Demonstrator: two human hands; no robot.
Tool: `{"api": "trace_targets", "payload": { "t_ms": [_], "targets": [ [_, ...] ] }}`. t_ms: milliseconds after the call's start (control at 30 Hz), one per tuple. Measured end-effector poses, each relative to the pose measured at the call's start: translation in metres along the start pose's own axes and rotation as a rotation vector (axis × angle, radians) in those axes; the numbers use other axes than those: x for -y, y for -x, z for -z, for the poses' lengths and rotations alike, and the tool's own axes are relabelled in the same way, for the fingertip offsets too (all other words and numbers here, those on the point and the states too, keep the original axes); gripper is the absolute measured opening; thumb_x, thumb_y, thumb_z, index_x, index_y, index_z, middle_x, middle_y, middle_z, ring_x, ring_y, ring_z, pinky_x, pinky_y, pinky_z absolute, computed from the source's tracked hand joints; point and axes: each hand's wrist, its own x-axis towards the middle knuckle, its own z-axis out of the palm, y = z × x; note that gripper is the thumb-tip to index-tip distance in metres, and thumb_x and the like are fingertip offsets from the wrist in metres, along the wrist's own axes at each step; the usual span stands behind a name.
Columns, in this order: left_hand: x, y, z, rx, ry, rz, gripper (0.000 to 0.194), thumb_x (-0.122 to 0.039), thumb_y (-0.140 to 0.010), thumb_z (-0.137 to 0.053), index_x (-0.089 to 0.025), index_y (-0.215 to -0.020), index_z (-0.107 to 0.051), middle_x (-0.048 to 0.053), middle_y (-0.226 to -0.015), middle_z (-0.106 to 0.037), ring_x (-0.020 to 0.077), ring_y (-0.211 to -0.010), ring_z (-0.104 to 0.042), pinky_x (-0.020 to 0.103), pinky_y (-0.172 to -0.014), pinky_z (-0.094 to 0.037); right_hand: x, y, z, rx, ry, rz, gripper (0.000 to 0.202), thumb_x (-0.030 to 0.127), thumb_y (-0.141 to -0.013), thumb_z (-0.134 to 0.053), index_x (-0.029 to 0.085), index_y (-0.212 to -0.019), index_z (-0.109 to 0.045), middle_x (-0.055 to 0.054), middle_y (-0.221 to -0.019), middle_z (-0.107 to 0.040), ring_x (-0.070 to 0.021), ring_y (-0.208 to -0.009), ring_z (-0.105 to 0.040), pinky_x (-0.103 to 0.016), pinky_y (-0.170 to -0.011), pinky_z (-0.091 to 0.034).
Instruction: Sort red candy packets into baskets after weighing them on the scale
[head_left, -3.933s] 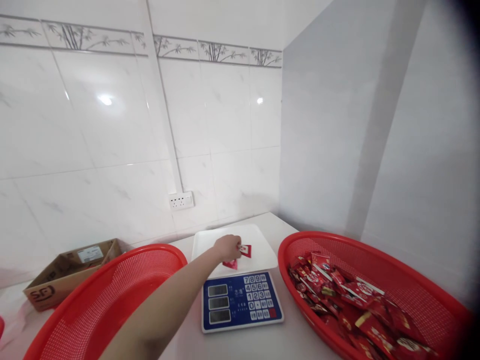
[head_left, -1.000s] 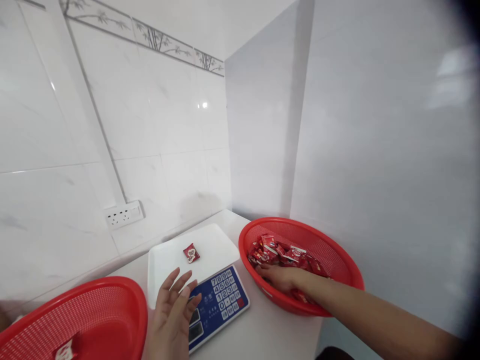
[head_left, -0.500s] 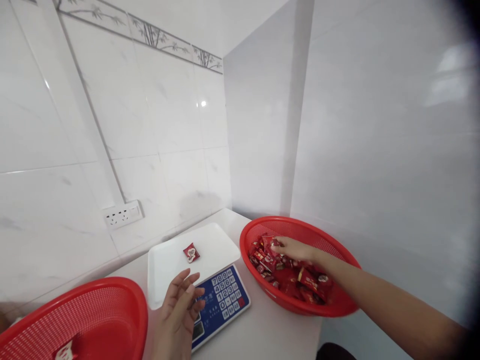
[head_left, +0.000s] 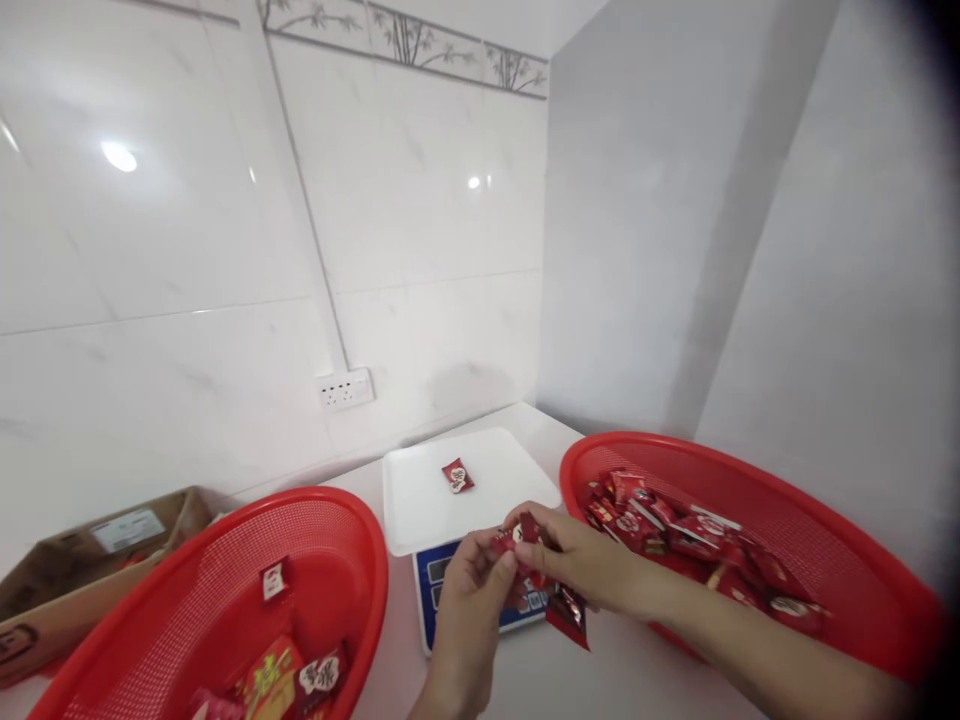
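Head view: red packets (head_left: 568, 614) in closed grips of left hand (head_left: 472, 588) and right hand (head_left: 570, 550), above blue scale (head_left: 430, 608); wide margin of white tray (head_left: 412, 510) around lone packet (head_left: 458, 476); strip of bench (head_left: 622, 672) between scale and rim of right basket (head_left: 675, 446).

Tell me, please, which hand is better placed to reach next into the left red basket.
Probably the left hand: it is nearer to the left red basket. The right hand is farther, its forearm crossing in front of the right basket. However, both hands are busy with red packets.
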Motion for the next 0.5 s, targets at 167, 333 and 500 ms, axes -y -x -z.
{"api": "trace_targets", "payload": {
  "t_ms": [167,333,500],
  "targets": [
    [-0.012,-0.002,0.012,-0.095,-0.004,-0.058,0.018,-0.030,-0.071,-0.064,-0.016,-0.075,-0.054,-0.003,-0.065,-0.054,0.0077,-0.056,-0.048,0.019,-0.052,-0.040,-0.003,-0.011,-0.008,-0.130,0.155,0.024,0.018,0.034,-0.071,-0.060,0.021,-0.079,-0.049,0.005,-0.069,-0.057,-0.0121,-0.065,-0.051,-0.022,-0.058,-0.039],
    [-0.015,-0.007,0.018,-0.065,0.028,-0.044,0.019,-0.029,-0.069,-0.067,-0.015,-0.076,-0.056,-0.003,-0.063,-0.053,0.0067,-0.053,-0.046,0.019,-0.050,-0.039,-0.003,-0.016,-0.005,-0.104,-0.054,-0.078,0.034,0.052,-0.076,-0.047,0.019,-0.075,-0.054,0.003,-0.061,-0.055,-0.0115,-0.052,-0.050,-0.022,-0.046,-0.039],
    [-0.012,-0.010,0.022,-0.064,0.088,-0.008,0.018,-0.028,-0.069,-0.067,-0.015,-0.077,-0.056,-0.003,-0.064,-0.052,0.0057,-0.053,-0.045,0.018,-0.051,-0.037,-0.003,-0.016,-0.003,-0.072,-0.142,-0.224,0.041,0.058,-0.068,-0.053,0.019,-0.083,-0.059,0.006,-0.051,-0.047,-0.0070,-0.038,-0.038,-0.018,-0.031,-0.024]
  ]
}}
